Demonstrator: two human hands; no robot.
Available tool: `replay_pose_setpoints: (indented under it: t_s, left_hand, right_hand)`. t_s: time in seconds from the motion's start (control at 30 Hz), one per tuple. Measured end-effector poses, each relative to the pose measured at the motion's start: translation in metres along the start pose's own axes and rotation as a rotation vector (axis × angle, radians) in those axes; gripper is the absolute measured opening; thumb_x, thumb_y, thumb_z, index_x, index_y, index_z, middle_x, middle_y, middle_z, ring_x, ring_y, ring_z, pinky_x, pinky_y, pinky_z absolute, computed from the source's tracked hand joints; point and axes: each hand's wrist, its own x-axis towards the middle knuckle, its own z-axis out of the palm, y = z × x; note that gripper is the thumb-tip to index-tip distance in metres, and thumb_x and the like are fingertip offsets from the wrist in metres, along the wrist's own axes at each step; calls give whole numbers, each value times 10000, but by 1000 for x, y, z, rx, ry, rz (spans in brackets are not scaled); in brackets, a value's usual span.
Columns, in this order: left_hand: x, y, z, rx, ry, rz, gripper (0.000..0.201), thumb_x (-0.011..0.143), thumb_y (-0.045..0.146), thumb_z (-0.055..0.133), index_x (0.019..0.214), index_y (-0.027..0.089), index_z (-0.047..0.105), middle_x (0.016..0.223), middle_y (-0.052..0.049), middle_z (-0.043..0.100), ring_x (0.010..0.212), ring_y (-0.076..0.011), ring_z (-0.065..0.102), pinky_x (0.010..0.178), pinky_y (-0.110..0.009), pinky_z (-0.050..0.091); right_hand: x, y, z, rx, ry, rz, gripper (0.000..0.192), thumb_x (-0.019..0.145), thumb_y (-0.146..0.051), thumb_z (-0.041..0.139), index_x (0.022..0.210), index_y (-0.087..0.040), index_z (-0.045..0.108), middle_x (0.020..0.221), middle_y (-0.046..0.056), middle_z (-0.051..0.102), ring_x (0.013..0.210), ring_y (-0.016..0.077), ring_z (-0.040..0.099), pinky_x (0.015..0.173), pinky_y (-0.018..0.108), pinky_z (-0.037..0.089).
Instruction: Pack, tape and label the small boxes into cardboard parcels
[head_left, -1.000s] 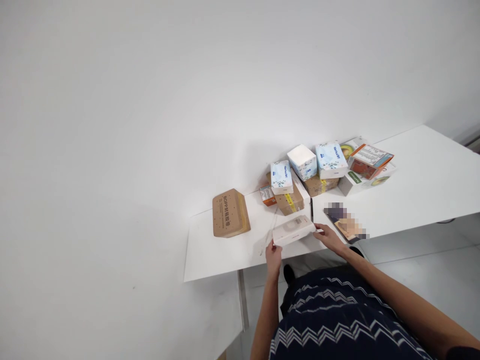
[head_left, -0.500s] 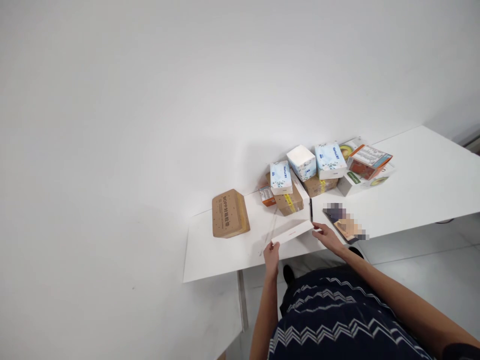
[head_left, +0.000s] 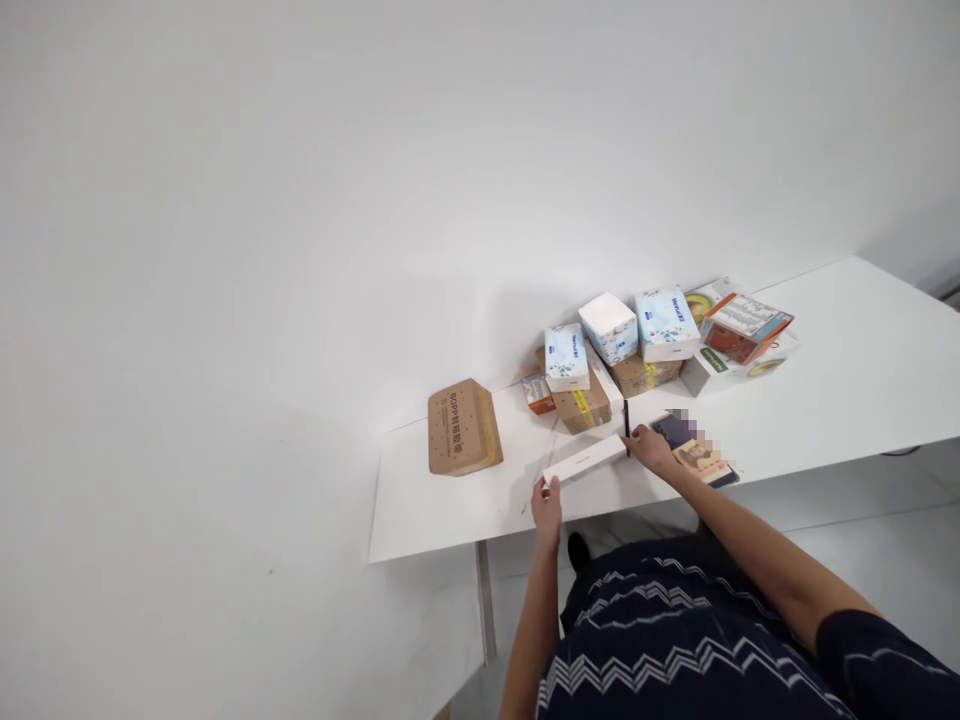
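A long, narrow white box [head_left: 585, 460] with small red print lies slanted above the front of the white table. Its left end is in my left hand [head_left: 547, 503], thumb on top and fingers curled round the edge. At the other end is my right hand [head_left: 651, 450], its fingers drawn together beside the box's right tip and the lower end of a thin black stick [head_left: 627, 415]. Whether those fingers grip the box or the stick cannot be made out. To the right of that hand lie a dark flat item [head_left: 673, 427] and a banknote-like paper [head_left: 703, 462], partly blurred out.
A brown carton [head_left: 463, 428] stands at the left of the table [head_left: 405, 520]. Tissue packs [head_left: 568, 355] sit on taped cartons [head_left: 585, 408] along the wall. An orange-and-white box [head_left: 746, 325] rests on white avocado-print boxes [head_left: 720, 372] further right.
My right hand has moved slightly up, its fingers now closer together by the black stick. My left hand still holds the white box, which has tilted a little. The view has shifted slightly.
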Motion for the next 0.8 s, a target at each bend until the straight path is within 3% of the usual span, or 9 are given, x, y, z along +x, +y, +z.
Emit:
replay_pose_setpoints:
  t_s: [0.13, 0.27, 0.37, 0.43, 0.5, 0.6, 0.73, 0.8]
  left_hand:
    - [0, -2, 1, 56, 38, -17, 557, 753, 509, 592, 1165, 135, 554, 864, -69, 619, 788, -174, 590, 746, -291, 465]
    - [-5, -1, 2, 115, 99, 39, 578, 783, 490, 562, 1235, 134, 502, 997, -111, 588, 855, -193, 580, 805, -327, 462]
    - [-13, 4, 4, 232, 208, 307, 491, 838, 437, 493, 1224, 134, 521, 1105, -151, 542, 1021, -237, 533, 916, -393, 423]
    - [-18, 10, 7, 313, 233, 528, 412, 870, 371, 456, 1192, 135, 557, 1144, -161, 524, 1112, -255, 480, 977, -431, 381]
    - [-24, 15, 13, 383, 187, 701, 355, 886, 293, 430, 1164, 139, 588, 1172, -162, 519, 1147, -255, 457, 1000, -441, 365]
    - [-29, 21, 23, 496, 72, 843, 346, 880, 193, 411, 1165, 175, 607, 1229, -140, 522, 1207, -256, 425, 1022, -449, 353]
    - [-32, 20, 34, 659, -44, 898, 416, 856, 145, 413, 1228, 231, 581, 1320, -98, 498, 1287, -287, 355, 1068, -508, 293]
    - [-32, 17, 36, 715, -67, 895, 465, 834, 133, 426, 1268, 248, 549, 1348, -87, 483, 1304, -303, 335, 1081, -538, 263]
  right_hand:
    - [8, -3, 8, 1, 2, 30, 208, 734, -299, 608, 826, -114, 632, 844, 212, 685, 925, 322, 643, 743, 359, 446]
    - [2, 3, 5, 84, -21, 59, 103, 677, -246, 609, 608, -172, 585, 642, 140, 665, 845, 302, 663, 707, 337, 457]
    - [-11, 12, -3, 212, -65, 79, 179, 670, -255, 577, 509, -205, 516, 455, 71, 587, 603, 242, 650, 582, 310, 462]
    - [-22, 18, -8, 325, -72, 84, 177, 688, -280, 540, 532, -206, 499, 450, 53, 586, 480, 191, 600, 499, 289, 452]
    - [-32, 21, -13, 438, -38, 81, 167, 715, -317, 498, 595, -202, 497, 526, 64, 624, 460, 167, 581, 461, 276, 452]
    - [-43, 14, -21, 598, 48, 42, 196, 752, -380, 453, 697, -196, 494, 613, 67, 635, 509, 162, 587, 472, 272, 466]
    - [-57, -19, -25, 852, 48, -159, 232, 756, -412, 508, 811, -189, 540, 645, 35, 619, 556, 158, 575, 531, 282, 476]
    - [-62, -37, -21, 845, -9, -268, 236, 759, -408, 517, 842, -191, 561, 684, 35, 623, 621, 168, 588, 579, 291, 483]
